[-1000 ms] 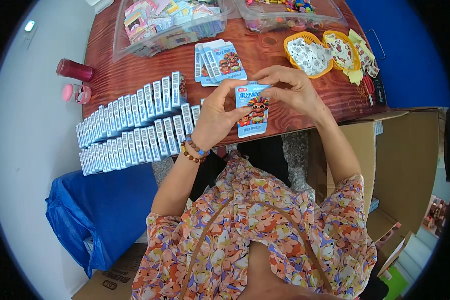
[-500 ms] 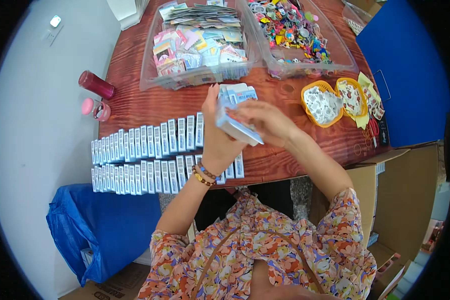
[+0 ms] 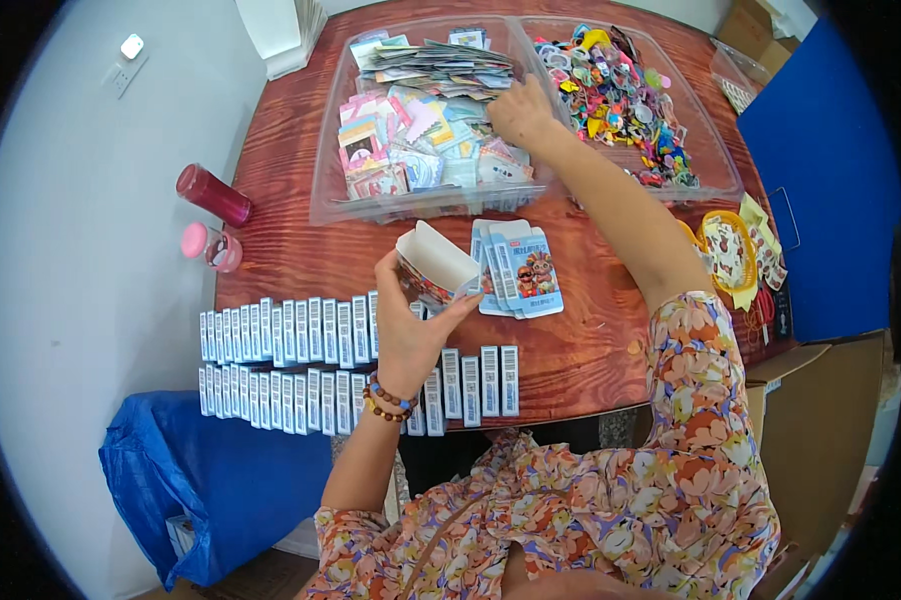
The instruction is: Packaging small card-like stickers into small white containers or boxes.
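Carton (image 3: 439, 258), probably light, creasable card, sits open-mouthed at one o'clock from the left hand (image 3: 413, 338), which curls around its sides, the sensible hold. The right hand (image 3: 524, 112), at one o'clock beyond, overlaps the packet bin (image 3: 327, 195), grip unclear.

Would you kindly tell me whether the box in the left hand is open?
Open: the box gapes, showing its pale inside.

In the upper middle, the right hand (image 3: 524, 115) hides its own fingertips beside the cards (image 3: 441, 65), so its grip cannot be told. The right arm covers most of one yellow basket (image 3: 688, 232) at right, while the left hand (image 3: 411, 340) hides some blue boxes (image 3: 316, 330). The top edge crops a white stack (image 3: 271, 38).
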Demonstrator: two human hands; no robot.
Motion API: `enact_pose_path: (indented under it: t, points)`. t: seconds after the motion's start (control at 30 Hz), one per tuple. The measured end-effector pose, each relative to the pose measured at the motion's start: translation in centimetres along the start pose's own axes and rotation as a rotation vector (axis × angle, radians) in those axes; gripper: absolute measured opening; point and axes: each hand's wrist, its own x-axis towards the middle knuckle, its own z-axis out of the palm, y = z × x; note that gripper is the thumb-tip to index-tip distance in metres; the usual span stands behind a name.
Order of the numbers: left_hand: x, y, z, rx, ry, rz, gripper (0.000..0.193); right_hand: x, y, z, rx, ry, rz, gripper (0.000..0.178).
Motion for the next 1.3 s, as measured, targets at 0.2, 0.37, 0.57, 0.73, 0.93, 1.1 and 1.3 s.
enact_pose_path:
  t: [0.2,0.37,0.57,0.73,0.93,1.1,1.3]
  points:
    - [0.7,-0.8,-0.7,0.013,0.037,-0.04,0.079,-2.8,0.8,-3.1,0.123,0.163,0.092,0.023]
    - [1.9,0.2,0.8,0.204,0.027,0.079,0.075,-11.2,5.7,-8.1,1.104,0.213,0.029,0.022]
    - [1.3,-0.1,2.5,0.383,-0.033,0.232,0.088,-20.3,0.6,-13.2,1.226,0.2,-0.003,0.019]
    - [0.3,0.9,4.1,0.607,-0.051,0.453,0.093,-21.9,1.7,-14.7,1.131,-0.097,-0.027,0.017]
    - [0.0,1.4,6.2,0.623,-0.123,0.505,0.093,-21.9,1.3,-13.4,1.089,-0.044,-0.032,0.021]
    - [0.3,1.2,5.5,0.528,-0.104,0.349,0.09,-20.8,5.4,-12.8,1.242,0.028,0.26,0.03]
    - [0.6,1.5,5.7,0.424,-0.193,0.269,0.086,-15.8,17.1,3.2,0.517,0.022,0.187,0.024]
